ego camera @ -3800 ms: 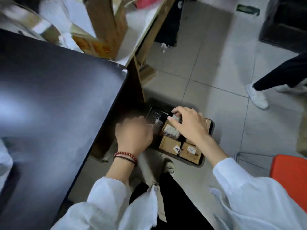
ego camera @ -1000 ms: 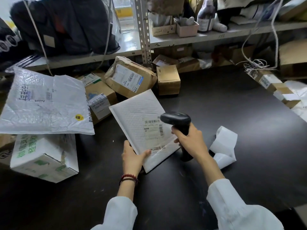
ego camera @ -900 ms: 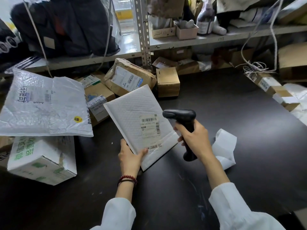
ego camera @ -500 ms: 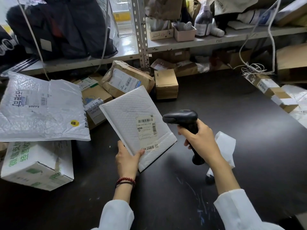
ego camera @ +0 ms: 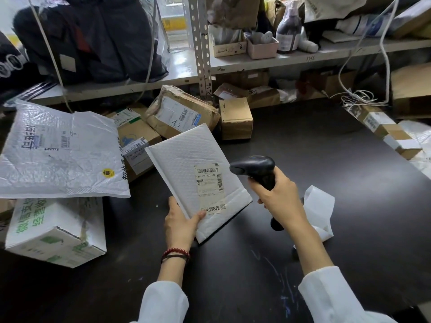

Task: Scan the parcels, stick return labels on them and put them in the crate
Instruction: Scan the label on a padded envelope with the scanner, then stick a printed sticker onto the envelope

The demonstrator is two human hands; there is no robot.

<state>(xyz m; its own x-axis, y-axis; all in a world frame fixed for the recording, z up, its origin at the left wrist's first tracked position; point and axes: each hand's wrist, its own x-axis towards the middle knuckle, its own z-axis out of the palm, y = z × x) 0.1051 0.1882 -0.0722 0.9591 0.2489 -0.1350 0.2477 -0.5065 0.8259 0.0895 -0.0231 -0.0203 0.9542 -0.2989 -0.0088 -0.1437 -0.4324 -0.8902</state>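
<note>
Head view looks down on a dark surface [ego camera: 338, 155] with parcels lying along its far and left sides. The left hand [ego camera: 180, 223] holds a white padded envelope [ego camera: 186, 164] by its lower corner, with the thumb on the front face and the fingers behind it. The envelope is lifted off the surface and tilted, so its printed label [ego camera: 210, 188] with barcodes faces up. The right hand [ego camera: 279, 198] is closed around the grip of a black scanner [ego camera: 255, 167]. The scanner's head points left toward the label and is just beside the right edge of the envelope. I cannot tell if they touch.

Behind the right hand, a curled strip of white paper [ego camera: 319, 206] lies on the surface. At the left, a large white plastic parcel [ego camera: 58, 152] rests on a white box with green print [ego camera: 53, 229]. Further back there are a cardboard box with a barcode label [ego camera: 137, 145], a brown wrapped parcel [ego camera: 182, 113] and a small plain carton [ego camera: 236, 117], all close together under a metal shelf [ego camera: 256, 62]. A red bead bracelet [ego camera: 175, 251] is on the left wrist.
</note>
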